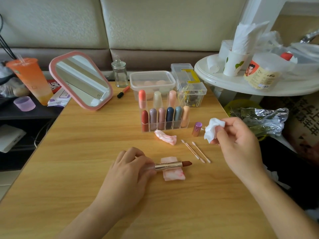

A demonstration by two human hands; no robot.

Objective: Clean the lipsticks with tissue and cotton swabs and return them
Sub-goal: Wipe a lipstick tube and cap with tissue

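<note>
Two grips over a pale wooden desk (pixel 69 169), with a cream padded sofa back (pixel 155 23) behind.
The left hand (pixel 127 169) has its grip clamped on a gold-cased brown lipstick (pixel 172 165) over a pink-stained tissue square (pixel 174 175). The right hand (pixel 241 144) pinches a crumpled white tissue (pixel 213 129). Pink-stemmed cotton swabs (pixel 195 150) lie between the grips, and a clear acrylic lipstick rack (pixel 164 125) stands beyond.

Just one cam, head-worn and wide-angle, looking forward and down from the near edge of the table (pixel 82 152), pretty close in; sofa back (pixel 155 23) behind the far edge.
</note>
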